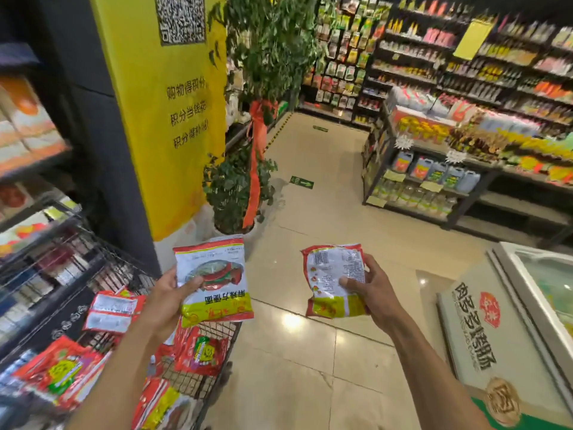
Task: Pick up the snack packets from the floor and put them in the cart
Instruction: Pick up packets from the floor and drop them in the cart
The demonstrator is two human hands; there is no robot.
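Left hand [167, 302], right hand [372, 293] grip red-white-yellow packets [214, 280].

Grocery shop — long aisle shelves [465, 72] packed with bottled and bagged goods, oil jugs [434, 173] over yellow price tags [394, 175]. Wire shopping cart [102, 252] at left, glass-top chest freezer [483, 321] at right. Tiled floor [325, 150] with a green arrow sticker [302, 182] — yellow pillar [173, 150] carries a QR code [181, 18].

Bare left hand [162, 302], bare right hand [373, 294], forearms [434, 370] bare to frame edge
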